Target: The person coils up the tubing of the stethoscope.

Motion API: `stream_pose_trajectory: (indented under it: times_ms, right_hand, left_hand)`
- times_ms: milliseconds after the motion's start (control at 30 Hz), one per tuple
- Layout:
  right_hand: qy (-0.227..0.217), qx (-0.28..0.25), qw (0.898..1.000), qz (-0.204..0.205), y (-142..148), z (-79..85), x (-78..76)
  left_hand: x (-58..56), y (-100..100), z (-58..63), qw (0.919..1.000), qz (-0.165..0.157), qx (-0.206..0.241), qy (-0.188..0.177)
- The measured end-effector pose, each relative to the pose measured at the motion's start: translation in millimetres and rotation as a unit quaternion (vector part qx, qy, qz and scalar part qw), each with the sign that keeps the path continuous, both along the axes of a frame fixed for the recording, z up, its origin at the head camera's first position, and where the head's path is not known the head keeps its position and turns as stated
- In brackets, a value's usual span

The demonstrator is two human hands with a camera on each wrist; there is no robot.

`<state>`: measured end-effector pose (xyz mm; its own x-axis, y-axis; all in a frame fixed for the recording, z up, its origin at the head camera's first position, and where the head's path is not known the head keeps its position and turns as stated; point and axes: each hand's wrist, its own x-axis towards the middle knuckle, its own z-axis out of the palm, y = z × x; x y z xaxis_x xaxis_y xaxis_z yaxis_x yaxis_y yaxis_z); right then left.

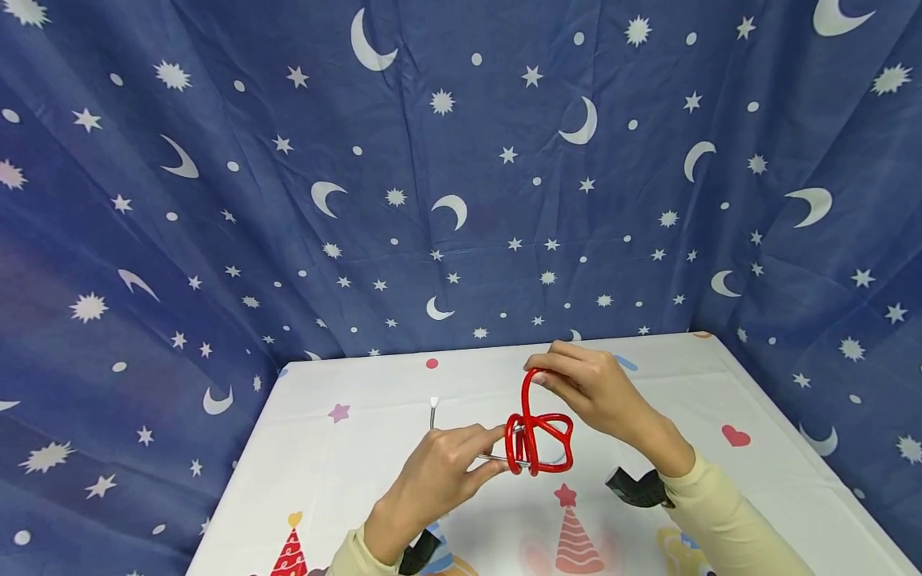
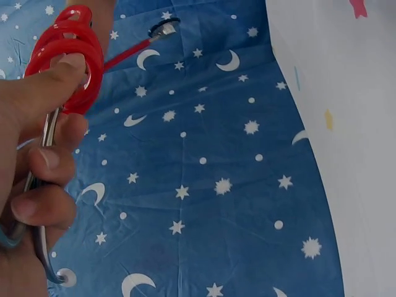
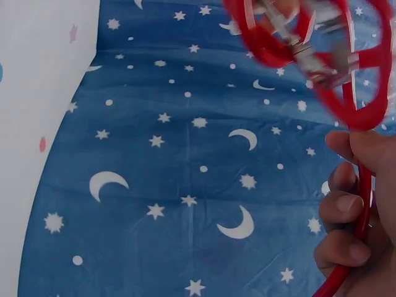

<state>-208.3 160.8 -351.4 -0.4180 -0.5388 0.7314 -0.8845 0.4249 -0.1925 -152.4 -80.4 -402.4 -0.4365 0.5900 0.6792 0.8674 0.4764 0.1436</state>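
Note:
A stethoscope with red tubing (image 1: 569,448) is held up above the table between both hands, its tubing looped in a bundle around the metal ear tubes. My left hand (image 1: 446,464) grips the ear tubes (image 2: 47,133) and the near side of the coil, thumb on the red loops in the left wrist view. One ear tube ends in a pale eartip (image 1: 434,402) behind that hand. Higher up and to the right, my right hand (image 1: 591,388) pinches a length of tubing rising from the bundle. The round chest piece (image 2: 164,28) shows in the left wrist view, at the end of a red stretch.
A white tablecloth (image 1: 360,448) printed with party hats, stars and a heart covers the table. Behind and on both sides hangs a blue curtain (image 1: 490,304) with moons and stars. Black wrist devices (image 1: 637,488) sit at both sleeves.

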Motion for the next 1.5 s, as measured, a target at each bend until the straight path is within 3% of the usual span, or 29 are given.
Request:
stream_pose_trajectory:
  times_ms: [200, 433, 667, 1033, 1267, 1500]
  right_hand:
    - [-0.055, 0.018, 0.998, -0.008, 1, -9.0, -1.8]
    - [-0.076, 0.0, 0.997, -0.022, 0, -20.1, 0.0]
    - [-0.087, -0.003, 0.996, -0.028, -1, -32.2, 2.3]
    - [-0.128, 0.011, 0.99, -0.053, -1, -50.0, 10.8]
    - [-0.112, 0.004, 0.993, -0.048, -4, -55.6, 16.8]
    - [-0.108, 0.01, 0.994, 0.001, -14, -57.0, 26.9]
  left_hand:
    - [2.7, 3, 6.0, 0.9989, -0.027, 0.036, 0.016]
    - [0.6, -1, 10.5, 0.9951, -0.012, 0.096, 0.016]
    - [-7.2, -7, 6.4, 0.9893, 0.001, 0.146, -0.004]
    - [-19.4, -24, 3.0, 0.9616, 0.093, 0.25, -0.065]
    - [-25.3, -31, 0.7, 0.9564, 0.139, 0.245, -0.076]
    - [-30.1, -33, -4.2, 0.9511, 0.182, 0.228, -0.102]
